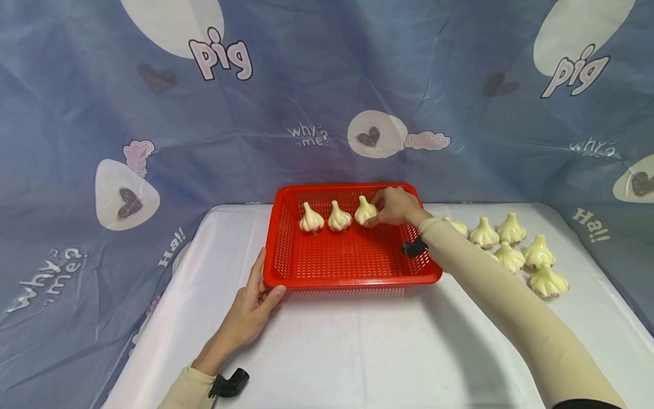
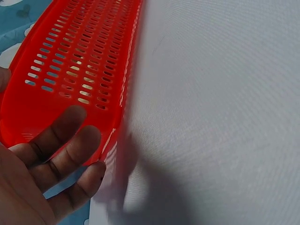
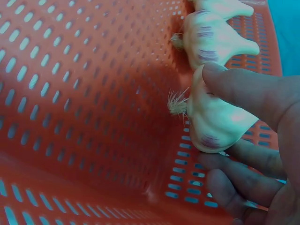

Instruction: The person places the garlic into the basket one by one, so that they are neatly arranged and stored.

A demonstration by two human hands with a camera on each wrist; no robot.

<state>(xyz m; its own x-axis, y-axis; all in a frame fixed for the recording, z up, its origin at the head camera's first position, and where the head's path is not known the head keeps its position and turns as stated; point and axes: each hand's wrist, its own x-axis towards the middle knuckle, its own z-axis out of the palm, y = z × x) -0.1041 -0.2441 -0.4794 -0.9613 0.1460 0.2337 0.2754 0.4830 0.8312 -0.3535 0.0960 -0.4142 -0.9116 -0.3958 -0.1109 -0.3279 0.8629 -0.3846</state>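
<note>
A red plastic basket (image 1: 352,282) with slotted walls stands at the back of the white table. My left hand (image 1: 250,309) grips its near left corner, with the thumb at the front and the index finger along the left side. In the left wrist view, the other fingers (image 2: 79,145) bend against the outer wall. My right hand (image 1: 395,205) is inside the basket at the back, pinching a garlic bulb (image 3: 220,115) between thumb and fingers. Two more garlic bulbs, one at the left (image 1: 310,218) and one in the middle (image 1: 339,217), stand in line along the back wall.
Several garlic bulbs (image 1: 510,257) stand in a group on the white tablecloth (image 1: 352,352), right of the basket; my right forearm partly covers some. A blue printed cloth (image 1: 317,85) hangs behind the table and down its sides.
</note>
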